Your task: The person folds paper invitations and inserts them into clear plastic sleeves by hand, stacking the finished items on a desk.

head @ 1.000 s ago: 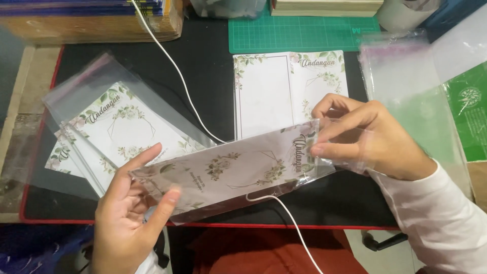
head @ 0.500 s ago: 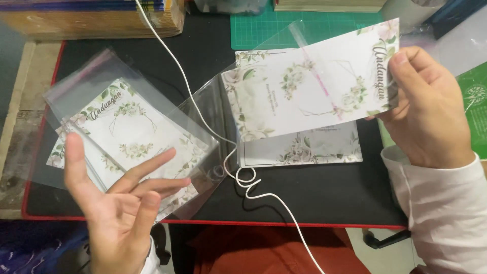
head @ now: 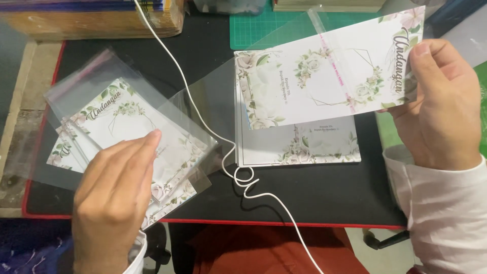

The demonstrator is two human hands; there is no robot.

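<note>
Right hand (head: pixel 446 109) pinches sleeved card (head: pixel 329 83) by its right edge, held above card stack (head: pixel 299 144) on black mat (head: pixel 314 193). Left hand (head: pixel 116 198) open, fingers flat on sleeved pile (head: pixel 127 132), left of stack; white cord (head: pixel 203 116) runs between

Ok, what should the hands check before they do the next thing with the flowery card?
1. Right hand has a firm grip on the sleeved card: ok, thumb and fingers pinch its right edge.
2. Card fully inside its clear sleeve: ok, the flap with the tape strip sticks out past it.
3. Flap sealed: cannot tell.
4. Left hand steadies the bagged pile: ok, fingers rest flat on top.
5. White cord out of the way: not ok, it crosses the black mat between the piles.
6. Loose cards stacked neatly: ok.
</note>
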